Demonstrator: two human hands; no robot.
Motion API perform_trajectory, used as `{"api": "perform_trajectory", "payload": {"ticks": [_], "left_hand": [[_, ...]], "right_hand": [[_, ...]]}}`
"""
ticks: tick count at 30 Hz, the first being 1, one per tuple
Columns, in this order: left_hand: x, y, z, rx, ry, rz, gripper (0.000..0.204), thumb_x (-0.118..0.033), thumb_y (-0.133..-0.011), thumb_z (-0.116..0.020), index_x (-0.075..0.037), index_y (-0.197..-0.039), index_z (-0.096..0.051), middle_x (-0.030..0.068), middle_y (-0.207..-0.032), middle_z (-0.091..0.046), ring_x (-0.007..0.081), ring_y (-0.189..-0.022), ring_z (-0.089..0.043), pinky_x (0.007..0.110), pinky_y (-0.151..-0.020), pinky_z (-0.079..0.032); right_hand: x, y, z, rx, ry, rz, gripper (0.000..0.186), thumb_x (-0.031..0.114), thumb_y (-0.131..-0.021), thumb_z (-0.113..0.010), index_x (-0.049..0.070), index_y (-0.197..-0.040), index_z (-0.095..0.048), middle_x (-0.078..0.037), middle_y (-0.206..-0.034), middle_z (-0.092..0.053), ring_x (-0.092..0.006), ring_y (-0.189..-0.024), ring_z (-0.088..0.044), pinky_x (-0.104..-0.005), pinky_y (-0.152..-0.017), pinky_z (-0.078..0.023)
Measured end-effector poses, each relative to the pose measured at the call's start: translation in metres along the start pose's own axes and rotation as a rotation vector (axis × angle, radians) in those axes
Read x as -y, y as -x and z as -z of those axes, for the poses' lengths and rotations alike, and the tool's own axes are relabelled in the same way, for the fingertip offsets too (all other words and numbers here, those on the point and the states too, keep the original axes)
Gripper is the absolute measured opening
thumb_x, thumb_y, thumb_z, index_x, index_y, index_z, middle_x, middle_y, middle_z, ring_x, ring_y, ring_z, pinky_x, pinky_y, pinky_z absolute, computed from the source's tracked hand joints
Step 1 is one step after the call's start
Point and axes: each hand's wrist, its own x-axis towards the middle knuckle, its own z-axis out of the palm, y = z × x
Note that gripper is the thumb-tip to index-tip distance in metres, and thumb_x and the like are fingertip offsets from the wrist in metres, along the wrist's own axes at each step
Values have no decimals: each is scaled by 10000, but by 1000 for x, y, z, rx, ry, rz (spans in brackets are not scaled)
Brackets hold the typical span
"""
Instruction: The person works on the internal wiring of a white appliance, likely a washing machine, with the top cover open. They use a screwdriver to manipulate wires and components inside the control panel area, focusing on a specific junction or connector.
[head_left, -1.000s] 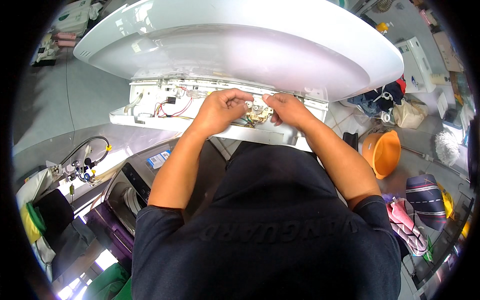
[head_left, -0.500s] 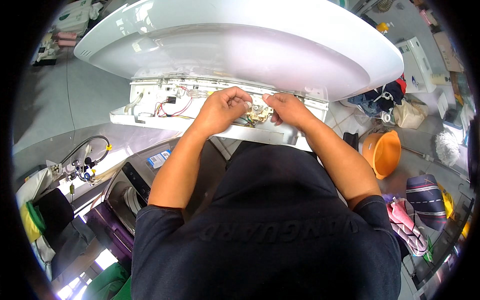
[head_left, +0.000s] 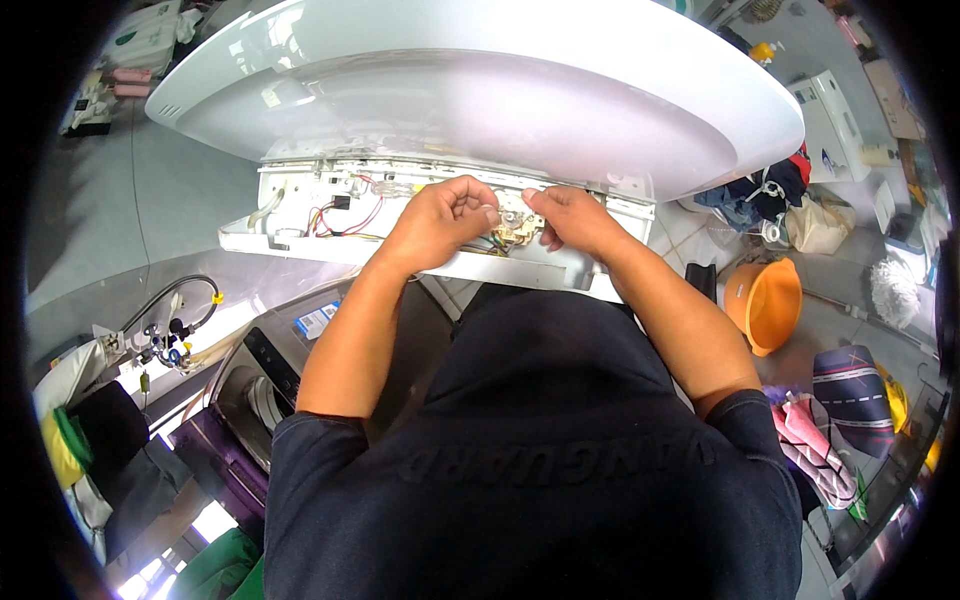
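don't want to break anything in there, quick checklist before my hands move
1. Left hand at the pale mechanism: ok, at its left side.
2. Right hand placed: ok, at the mechanism's right side.
3. Black block clear of both hands: ok, left of the left hand.
4. Small part pinched in either hand: cannot tell, hidden.
5. Large white panel secured: cannot tell, support not visible.

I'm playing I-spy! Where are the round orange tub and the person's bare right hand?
Round orange tub [head_left: 776, 308], head view: its inside.
Bare right hand [head_left: 574, 214], head view: back of the hand.
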Motion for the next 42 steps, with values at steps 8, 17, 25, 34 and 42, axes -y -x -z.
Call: {"api": "perform_trajectory", "payload": {"ticks": [8, 17, 25, 34, 42], "left_hand": [[-8, 0, -3, -34, -25, 65, 263, -100, -946, -694, 41, -1168, -693, 52, -869, -724, 91, -768, -650, 239, -712, -523], [-10, -3, -8, -101, -242, 79, 203, -112, -914, -746, 20, -1068, -743, 16, -833, -716, 56, -739, -619, 223, -683, -493], [-12, -6, -13, -104, -285, 52, 193, -104, -884, -763, -1, -1047, -756, 10, -788, -702, 59, -705, -585, 242, -666, -478], [-18, -7, -18, -142, -339, 95, 173, -107, -858, -771, -3, -995, -755, -12, -745, -680, 57, -657, -562, 245, -613, -446], [-14, -9, -21, -189, -394, 80, 162, -105, -843, -757, -17, -978, -762, -6, -731, -683, 63, -647, -572, 251, -611, -454]], "right_hand": [[-1, -1, 0, -2, -18, 6, 606, 567, -989, -588, -27, -904, -663, -81, -695, -642, -172, -616, -664, -327, -588, -555], [-1, 0, -1, -6, -30, 4, 616, 580, -985, -588, -27, -919, -672, -80, -690, -641, -166, -615, -666, -328, -581, -554], [-4, -2, -1, 1, -20, 19, 610, 575, -985, -588, -25, -927, -682, -79, -690, -645, -168, -612, -668, -328, -577, -553], [-1, 0, 0, -1, -4, -7, 613, 570, -985, -591, -31, -1026, -702, -67, -698, -648, -158, -623, -672, -322, -600, -560], [0, 0, 0, 0, 10, -12, 612, 567, -983, -591, -31, -1044, -703, -67, -699, -653, -159, -626, -679, -322, -599, -562]]}}
